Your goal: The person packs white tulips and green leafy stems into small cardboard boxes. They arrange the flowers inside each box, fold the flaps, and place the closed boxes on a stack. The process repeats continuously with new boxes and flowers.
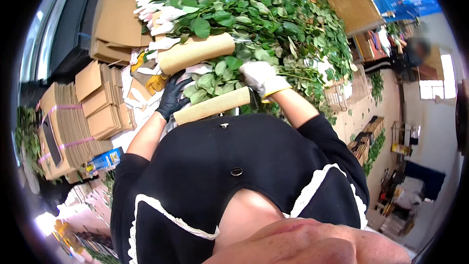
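Note:
My left hand [172, 97], in a black glove, lies with its fingers apart at the white bud ends of a small leafy bundle [215, 84]. That bundle lies between two ribbed tan cardboard pieces: a curved sleeve [198, 53] above it and a cardboard strip [212, 106] close to my body. In a white glove with a yellow cuff, my right hand [264, 79] is curled over the stems and leaves right of the bundle. What its fingers hold is hidden. Beyond both hands lies a large heap of leafy stems [259, 7], with white-wrapped heads [163, 14] along its left side.
Strapped stacks of folded cardboard [68, 122] stand at my left, near a blue box [106, 160]. A yellow glove [154, 83] lies beside my left hand. To the far right, another person [415, 51] is blurred, and leaves lie scattered on the floor [383, 95].

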The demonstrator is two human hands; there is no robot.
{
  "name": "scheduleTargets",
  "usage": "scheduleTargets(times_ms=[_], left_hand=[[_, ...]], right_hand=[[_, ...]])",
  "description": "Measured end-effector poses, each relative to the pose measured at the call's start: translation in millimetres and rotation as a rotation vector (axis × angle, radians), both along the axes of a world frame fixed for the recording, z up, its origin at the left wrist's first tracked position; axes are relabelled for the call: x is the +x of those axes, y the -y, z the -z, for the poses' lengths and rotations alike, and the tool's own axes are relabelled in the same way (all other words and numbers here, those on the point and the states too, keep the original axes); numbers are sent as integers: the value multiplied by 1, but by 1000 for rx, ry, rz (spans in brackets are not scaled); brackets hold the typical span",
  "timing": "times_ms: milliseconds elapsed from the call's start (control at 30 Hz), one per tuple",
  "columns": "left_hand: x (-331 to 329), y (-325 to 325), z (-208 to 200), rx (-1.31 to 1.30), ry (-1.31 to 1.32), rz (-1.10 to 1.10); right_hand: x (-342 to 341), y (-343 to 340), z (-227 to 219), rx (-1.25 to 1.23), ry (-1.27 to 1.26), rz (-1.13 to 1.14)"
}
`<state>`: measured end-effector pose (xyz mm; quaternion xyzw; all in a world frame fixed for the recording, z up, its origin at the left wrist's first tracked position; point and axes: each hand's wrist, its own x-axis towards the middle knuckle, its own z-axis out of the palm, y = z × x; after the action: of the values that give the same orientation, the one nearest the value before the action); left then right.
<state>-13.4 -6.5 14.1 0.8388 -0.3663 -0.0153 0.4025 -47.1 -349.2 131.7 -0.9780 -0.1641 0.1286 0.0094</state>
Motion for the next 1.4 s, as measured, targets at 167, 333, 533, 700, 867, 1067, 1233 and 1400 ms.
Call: scheduleTargets(times_ms=[167,333,533,700,867,1067,1233,1400], left_hand=[[-4,-8,6,-32,-7,-2],[-5,0,9,-62,-150,11],[-14,0,10,-155,-260,-60],[-23,1,3,-91,-73,-109],[-27,0,9,-341,-225,-57],[-16,1,29,-229,-72,-51],[-25,2,25,-232,-171,-119],[-27,3,18,-234,-200,-116]], right_hand=[[3,36,-113,67,316,20],[38,67,-94,79,548,76],[70,53,-79,185,763,63],[77,13,-111,-145,428,316],[11,-1,-184,483,74,194],[44,-32,9,187,-147,-124],[45,-23,25,474,-104,-75],[51,-30,38,51,-55,-150]])
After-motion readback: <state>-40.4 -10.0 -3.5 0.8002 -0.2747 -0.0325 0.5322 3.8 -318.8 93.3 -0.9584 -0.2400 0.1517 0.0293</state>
